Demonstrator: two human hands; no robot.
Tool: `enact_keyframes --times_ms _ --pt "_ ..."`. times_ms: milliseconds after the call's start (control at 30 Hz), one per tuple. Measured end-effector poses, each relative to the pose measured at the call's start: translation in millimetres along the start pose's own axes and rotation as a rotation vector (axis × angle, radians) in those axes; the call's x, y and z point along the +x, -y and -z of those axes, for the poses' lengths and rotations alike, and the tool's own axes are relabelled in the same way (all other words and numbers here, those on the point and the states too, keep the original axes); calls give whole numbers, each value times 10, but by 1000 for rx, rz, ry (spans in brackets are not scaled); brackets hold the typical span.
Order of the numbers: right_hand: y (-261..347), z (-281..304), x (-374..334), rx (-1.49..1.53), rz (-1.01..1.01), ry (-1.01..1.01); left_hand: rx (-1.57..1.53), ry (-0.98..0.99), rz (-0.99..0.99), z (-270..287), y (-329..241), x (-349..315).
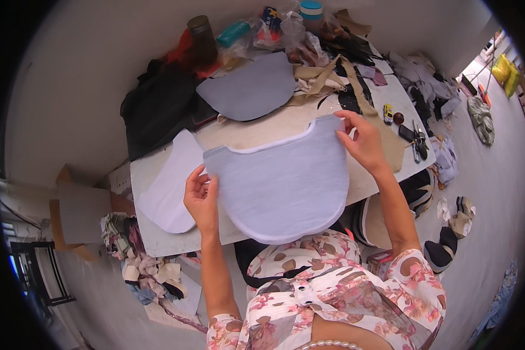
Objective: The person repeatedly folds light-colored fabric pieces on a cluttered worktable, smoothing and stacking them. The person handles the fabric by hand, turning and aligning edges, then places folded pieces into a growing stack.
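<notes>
A light grey-blue fabric panel, rounded at the bottom with a scooped top and a whitish border, is held up over the near table edge. My left hand grips its left side below the upper corner, fingers curled. At the top right corner, my right hand pinches the fabric between thumb and fingers. Beneath and to the left lies a white curved piece flat on the table. Farther back is a darker grey rounded panel.
Black fabric covers the table's back left. A jar, plastic bags and tan scraps crowd the back. Scissors and small items lie at the right edge. Cloth heaps sit on the floor, left; a cardboard box stands beyond.
</notes>
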State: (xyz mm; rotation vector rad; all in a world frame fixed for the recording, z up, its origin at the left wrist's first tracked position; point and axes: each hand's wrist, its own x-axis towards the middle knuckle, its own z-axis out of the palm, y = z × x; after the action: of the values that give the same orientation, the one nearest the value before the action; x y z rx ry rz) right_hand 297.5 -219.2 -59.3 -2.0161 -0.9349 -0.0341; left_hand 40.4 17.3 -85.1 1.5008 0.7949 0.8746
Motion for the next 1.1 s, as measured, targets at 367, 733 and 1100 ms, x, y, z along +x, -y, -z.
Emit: enact_keyframes --times_ms 367,733,1100 --pt "-47 -71 7 -40 43 -67 66 -14 -37 -33 46 92" --pt "128 6 19 -278 183 -109 403 -82 -309 -68 -78 40" --pt "279 -330 -197 -509 369 393 1006 447 -484 -205 -55 -28"
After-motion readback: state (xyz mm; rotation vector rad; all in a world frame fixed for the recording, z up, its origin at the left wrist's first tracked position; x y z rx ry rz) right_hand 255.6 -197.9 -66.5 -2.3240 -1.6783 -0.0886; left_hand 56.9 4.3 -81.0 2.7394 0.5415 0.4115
